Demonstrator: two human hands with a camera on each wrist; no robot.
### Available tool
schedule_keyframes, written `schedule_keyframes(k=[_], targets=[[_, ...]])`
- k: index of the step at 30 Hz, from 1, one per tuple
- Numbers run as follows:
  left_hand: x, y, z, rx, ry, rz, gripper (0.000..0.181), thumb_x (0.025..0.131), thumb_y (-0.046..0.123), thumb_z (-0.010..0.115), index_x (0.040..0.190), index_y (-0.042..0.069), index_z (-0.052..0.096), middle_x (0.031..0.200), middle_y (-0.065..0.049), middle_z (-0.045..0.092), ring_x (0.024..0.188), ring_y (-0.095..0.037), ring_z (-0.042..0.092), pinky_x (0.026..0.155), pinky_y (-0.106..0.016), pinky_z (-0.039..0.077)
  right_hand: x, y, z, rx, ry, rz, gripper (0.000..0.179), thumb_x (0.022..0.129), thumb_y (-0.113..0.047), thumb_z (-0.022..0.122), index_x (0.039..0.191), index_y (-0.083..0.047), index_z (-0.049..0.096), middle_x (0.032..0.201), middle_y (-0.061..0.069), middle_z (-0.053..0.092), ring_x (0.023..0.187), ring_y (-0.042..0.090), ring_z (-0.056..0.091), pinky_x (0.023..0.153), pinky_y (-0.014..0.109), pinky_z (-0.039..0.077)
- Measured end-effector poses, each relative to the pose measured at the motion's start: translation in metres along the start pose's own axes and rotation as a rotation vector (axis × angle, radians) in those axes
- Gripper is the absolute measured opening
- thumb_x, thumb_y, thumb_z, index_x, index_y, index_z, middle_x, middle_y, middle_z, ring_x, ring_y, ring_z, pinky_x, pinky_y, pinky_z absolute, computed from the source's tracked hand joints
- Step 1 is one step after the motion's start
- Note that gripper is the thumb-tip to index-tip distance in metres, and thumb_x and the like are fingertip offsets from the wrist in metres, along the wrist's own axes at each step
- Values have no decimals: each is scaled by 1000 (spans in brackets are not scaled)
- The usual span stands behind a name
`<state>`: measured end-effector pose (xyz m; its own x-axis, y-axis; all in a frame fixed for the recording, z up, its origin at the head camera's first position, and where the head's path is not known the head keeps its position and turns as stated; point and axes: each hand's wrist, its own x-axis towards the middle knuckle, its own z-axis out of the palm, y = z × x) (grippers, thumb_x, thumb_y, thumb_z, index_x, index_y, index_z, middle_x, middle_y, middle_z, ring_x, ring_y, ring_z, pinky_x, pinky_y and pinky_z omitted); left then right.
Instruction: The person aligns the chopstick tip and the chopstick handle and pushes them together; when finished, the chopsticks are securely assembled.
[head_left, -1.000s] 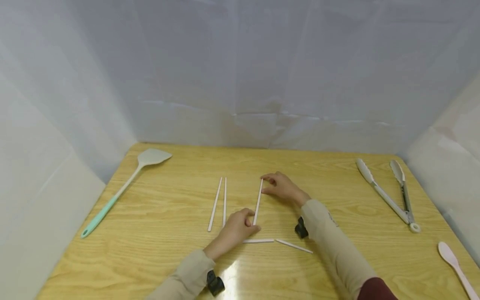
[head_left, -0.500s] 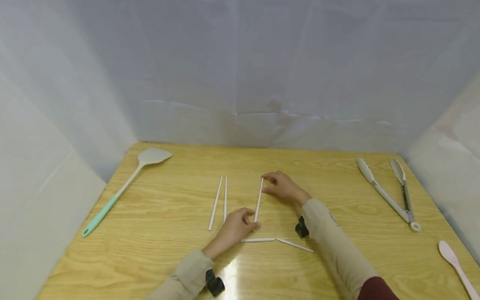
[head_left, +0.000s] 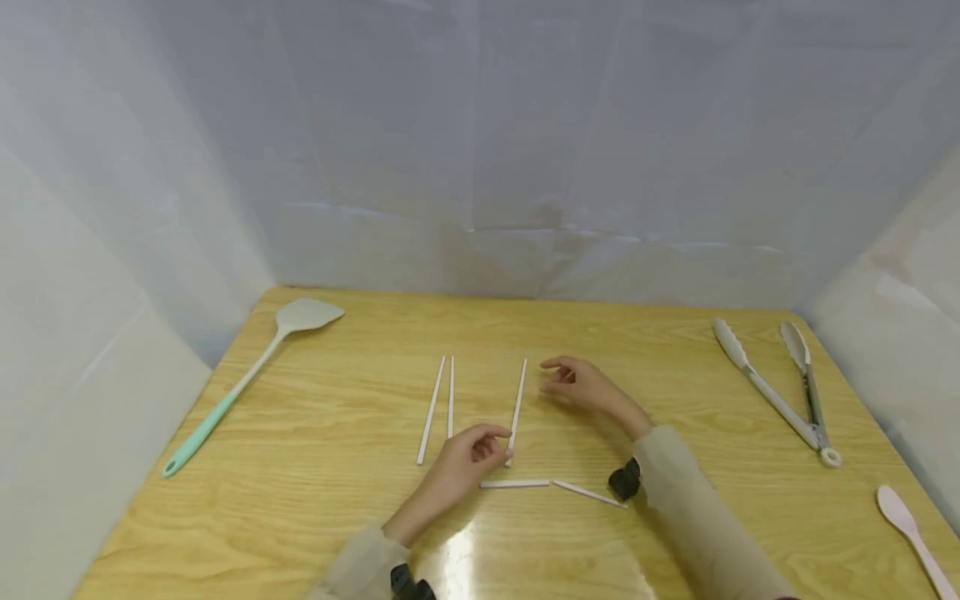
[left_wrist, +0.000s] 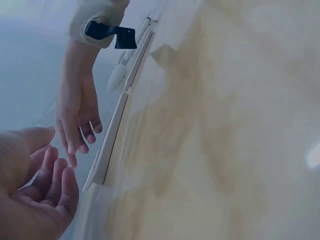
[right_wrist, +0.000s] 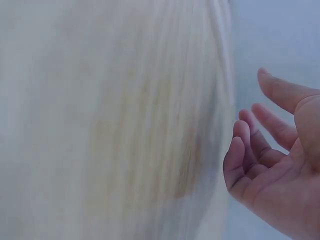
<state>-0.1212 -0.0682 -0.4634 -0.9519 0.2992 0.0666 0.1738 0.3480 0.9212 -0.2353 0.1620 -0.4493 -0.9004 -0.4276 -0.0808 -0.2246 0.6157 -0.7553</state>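
Observation:
Between my hands lies a long, thin white stick (head_left: 519, 396), slanting slightly on the table. My left hand (head_left: 467, 462) is at its near end, thumb and forefinger right beside it. In the left wrist view the thumb and fingers of my left hand (left_wrist: 42, 180) are apart with nothing pinched. My right hand (head_left: 588, 390) is a little right of the stick's far end, its fingers loosely bent. The right wrist view shows my right hand (right_wrist: 275, 145) holding nothing. Two more long white sticks, an outer one (head_left: 431, 412) and an inner one (head_left: 451, 396), lie left, the inner one's near end hidden behind my left hand.
Two shorter white sticks, one level (head_left: 515, 483) and one slanting (head_left: 588, 493), lie nearer the front. A spatula (head_left: 247, 375) with a green handle is at the left. Spread tongs (head_left: 780, 404) and a pink spoon (head_left: 903, 517) lie right. Pale sheeting (head_left: 510, 167) stands around the wooden table (head_left: 360, 508).
My right hand has let go of the stick's far end and moved right, toward me. My left hand has loosened from the near end and shifted slightly toward me. The sticks have stayed put.

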Motion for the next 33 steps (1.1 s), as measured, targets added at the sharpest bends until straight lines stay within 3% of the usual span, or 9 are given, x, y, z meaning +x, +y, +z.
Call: schedule_keyframes(k=[8,14,20,25,33], targets=[[-19,1,-4,-8,-8,-8,25,91,20,65,109,2,65,94,-4,65,85,-14,59,76,-21,50,-44,-13,0,28,-43,-51,35,92,-17,64,121,2,60,93,7,62,84,17,58,73,30,49],[-27,-3,1,-7,-31,-16,26,91,22,64,109,3,66,104,-7,67,93,-18,62,83,-23,50,-86,-12,2,74,-41,-100,36,92,-19,64,119,4,60,94,5,63,83,11,57,73,26,50],[-30,-8,5,78,-29,14,26,90,24,65,107,5,68,106,-7,66,95,-21,61,84,-26,51,-119,-1,8,70,-54,-76,34,90,-23,66,116,-1,62,102,7,64,88,10,56,76,23,49],[-30,-10,6,137,-47,43,25,89,25,66,105,6,69,103,-6,68,94,-20,58,80,-23,50,-135,7,11,81,-61,-45,36,89,-25,67,116,-2,62,112,13,63,98,22,58,79,24,49],[-27,-11,5,156,-58,53,24,82,19,73,102,6,70,96,-3,68,86,-14,54,73,-20,45,-140,14,14,28,-37,-103,32,85,-23,72,108,-3,66,94,1,60,81,4,48,67,22,46]])
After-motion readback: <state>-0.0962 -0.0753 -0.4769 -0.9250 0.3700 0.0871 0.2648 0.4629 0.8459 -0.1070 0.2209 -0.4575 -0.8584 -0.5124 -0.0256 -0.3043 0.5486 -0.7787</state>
